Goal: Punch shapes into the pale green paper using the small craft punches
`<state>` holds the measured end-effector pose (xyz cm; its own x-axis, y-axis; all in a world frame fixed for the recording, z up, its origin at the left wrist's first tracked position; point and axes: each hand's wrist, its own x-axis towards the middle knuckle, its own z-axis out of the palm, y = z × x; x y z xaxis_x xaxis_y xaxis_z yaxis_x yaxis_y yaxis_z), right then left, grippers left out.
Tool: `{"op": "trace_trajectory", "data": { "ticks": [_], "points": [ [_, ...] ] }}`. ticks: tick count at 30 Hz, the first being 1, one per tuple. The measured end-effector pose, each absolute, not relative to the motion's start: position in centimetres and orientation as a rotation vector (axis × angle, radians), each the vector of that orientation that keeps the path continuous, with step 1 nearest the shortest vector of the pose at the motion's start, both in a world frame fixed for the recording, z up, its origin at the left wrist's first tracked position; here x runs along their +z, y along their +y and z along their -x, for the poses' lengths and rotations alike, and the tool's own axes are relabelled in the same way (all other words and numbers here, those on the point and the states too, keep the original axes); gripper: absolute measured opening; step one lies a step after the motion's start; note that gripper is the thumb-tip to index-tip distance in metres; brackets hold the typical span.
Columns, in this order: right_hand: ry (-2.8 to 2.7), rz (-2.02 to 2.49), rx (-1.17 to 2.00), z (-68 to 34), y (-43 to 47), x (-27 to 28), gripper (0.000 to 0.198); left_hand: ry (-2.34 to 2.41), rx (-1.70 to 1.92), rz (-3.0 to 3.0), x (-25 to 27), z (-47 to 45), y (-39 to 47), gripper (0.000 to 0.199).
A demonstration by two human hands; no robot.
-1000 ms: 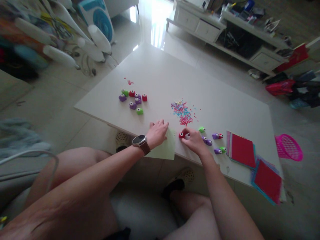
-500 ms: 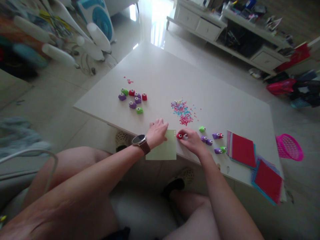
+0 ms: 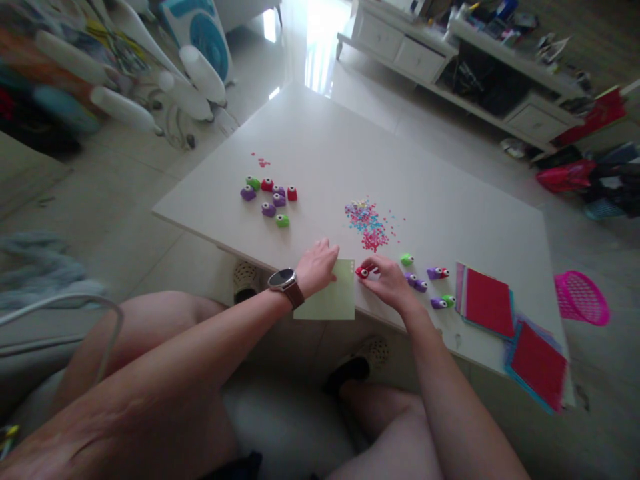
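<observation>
Paper (image 3: 340, 297), punches (image 3: 283, 221), confetti (image 3: 374, 241) on table (image 3: 320, 147)

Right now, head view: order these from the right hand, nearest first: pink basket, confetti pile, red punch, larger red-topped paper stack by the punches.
From the right hand:
1. Red punch, in its grip.
2. Confetti pile, just beyond the hand.
3. Red-topped paper stack, off to the right on the table.
4. Pink basket, far right, past the table's edge.

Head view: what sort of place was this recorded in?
Probably a living room in a home. A low white cabinet with drawers, its top cluttered, stands across a glossy tiled floor, and a pink basket shows past the table's right end.
</observation>
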<state>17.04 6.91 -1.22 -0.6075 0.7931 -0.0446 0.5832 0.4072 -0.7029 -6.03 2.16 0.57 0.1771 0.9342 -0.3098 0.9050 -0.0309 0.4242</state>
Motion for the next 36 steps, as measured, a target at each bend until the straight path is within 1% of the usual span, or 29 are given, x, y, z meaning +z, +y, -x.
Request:
{"op": "trace_trajectory", "data": {
  "ticks": [12,29,36],
  "points": [
    [-2.399,1.177,1.024,-16.93,6.91,-1.44,0.018,1.702,0.118,-1.913,-0.41,6.21,2.24,0.04],
    [-2.413,1.203,1.07,-16.26,6.45,-0.86,0.019,1.702,0.096,-1.911,0.32,6.08,2.11,0.039],
    [-2.404,1.197,1.12,-16.27,6.48,-0.65,0.021,1.733,0.111,-1.927,0.39,5.94,1.96,0.056]
  ]
}}
